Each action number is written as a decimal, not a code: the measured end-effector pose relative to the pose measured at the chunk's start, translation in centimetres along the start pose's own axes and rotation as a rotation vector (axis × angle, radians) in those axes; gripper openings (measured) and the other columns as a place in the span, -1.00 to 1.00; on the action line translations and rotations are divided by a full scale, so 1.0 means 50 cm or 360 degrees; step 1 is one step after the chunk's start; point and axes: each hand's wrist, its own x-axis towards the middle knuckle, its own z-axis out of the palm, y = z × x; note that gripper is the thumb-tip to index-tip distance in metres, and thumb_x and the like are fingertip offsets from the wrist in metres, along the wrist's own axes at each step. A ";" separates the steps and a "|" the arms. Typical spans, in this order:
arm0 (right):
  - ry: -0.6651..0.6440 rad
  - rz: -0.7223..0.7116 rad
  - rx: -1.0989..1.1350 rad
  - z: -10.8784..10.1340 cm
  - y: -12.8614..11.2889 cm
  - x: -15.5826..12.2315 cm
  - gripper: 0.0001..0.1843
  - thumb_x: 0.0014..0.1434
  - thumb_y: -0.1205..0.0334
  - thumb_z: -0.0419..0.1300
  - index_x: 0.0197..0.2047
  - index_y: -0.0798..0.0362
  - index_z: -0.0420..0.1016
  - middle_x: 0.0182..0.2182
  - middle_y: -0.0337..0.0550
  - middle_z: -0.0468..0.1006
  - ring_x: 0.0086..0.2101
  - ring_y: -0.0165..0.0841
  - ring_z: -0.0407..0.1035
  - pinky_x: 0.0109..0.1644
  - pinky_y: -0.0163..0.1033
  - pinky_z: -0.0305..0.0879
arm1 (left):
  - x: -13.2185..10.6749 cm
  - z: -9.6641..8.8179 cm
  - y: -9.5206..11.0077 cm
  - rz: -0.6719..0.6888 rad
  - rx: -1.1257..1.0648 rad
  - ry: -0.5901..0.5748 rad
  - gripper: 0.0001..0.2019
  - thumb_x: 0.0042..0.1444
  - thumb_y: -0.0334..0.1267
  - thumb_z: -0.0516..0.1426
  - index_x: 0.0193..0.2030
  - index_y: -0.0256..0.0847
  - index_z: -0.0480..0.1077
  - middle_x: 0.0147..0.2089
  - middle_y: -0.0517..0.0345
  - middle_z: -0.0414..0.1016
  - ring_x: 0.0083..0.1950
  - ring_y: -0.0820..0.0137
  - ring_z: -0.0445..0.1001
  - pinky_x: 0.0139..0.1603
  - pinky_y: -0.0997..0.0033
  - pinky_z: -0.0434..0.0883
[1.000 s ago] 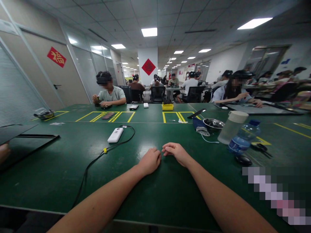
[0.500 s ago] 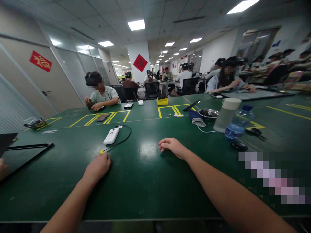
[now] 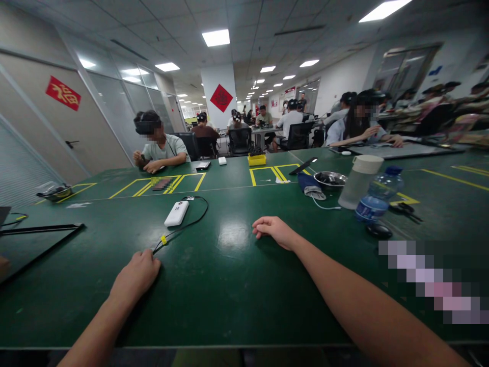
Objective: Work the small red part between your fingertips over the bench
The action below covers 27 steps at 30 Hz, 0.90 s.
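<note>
Low on the green worktop point(image 3: 237, 285), left hand point(image 3: 135, 275) knuckles-up, fingers curled under and hidden. From under its far edge, a black cable point(image 3: 171, 233) running away across the surface. Cannot tell whether pinching that cable or merely lying on it. Just along the cable, a yellow tag point(image 3: 163, 238); near beyond that, a white power bank point(image 3: 177, 213) lying flat. Well apart to the right, right hand point(image 3: 273, 230) palm-down on the worktop, fingers loosely bent, holding nothing, touching only the surface. Farther right, a water bottle point(image 3: 376, 201) with a blue cap, upright just beside a frosted jug point(image 3: 359, 182) with a pale lid. Behind these, a metal bowl point(image 3: 330, 179); in front, a small black oval thing point(image 3: 378, 230). Across the worktop, a seated person point(image 3: 160, 148) in a headset, forearms down.
</note>
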 end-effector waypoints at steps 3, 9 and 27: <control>0.0006 0.0002 -0.0006 0.000 0.001 0.001 -0.78 0.00 0.24 0.23 -0.27 0.18 0.49 -0.37 -0.06 0.57 -0.46 -0.43 0.45 -0.25 -0.26 0.36 | 0.011 0.002 -0.008 0.0022 0.0008 -0.0018 -0.65 0.13 -0.12 -0.14 -0.24 -0.29 0.36 -0.17 -0.18 0.42 -0.18 0.12 0.45 -0.23 0.23 0.33; 0.0002 -0.0005 0.0033 -0.001 0.003 0.004 -0.82 0.00 0.26 0.23 -0.29 0.17 0.49 -0.39 -0.07 0.57 -0.48 -0.44 0.44 -0.28 -0.27 0.37 | 0.039 -0.020 0.047 0.0215 -0.0024 -0.0078 -0.72 0.10 -0.15 -0.07 -0.35 -0.27 0.37 -0.28 -0.13 0.47 -0.24 0.17 0.45 -0.24 0.30 0.31; 0.0383 -0.0315 -0.1196 -0.009 -0.006 0.000 -0.85 0.05 0.28 0.11 -0.38 0.05 0.52 -0.45 -0.14 0.56 -0.39 -0.33 0.42 -0.30 -0.30 0.23 | -0.042 0.038 0.518 0.1563 -0.0592 0.0191 -0.74 0.12 -0.36 -0.02 -0.06 -0.24 0.33 -0.11 -0.10 0.31 -0.07 0.21 0.32 0.00 0.27 0.23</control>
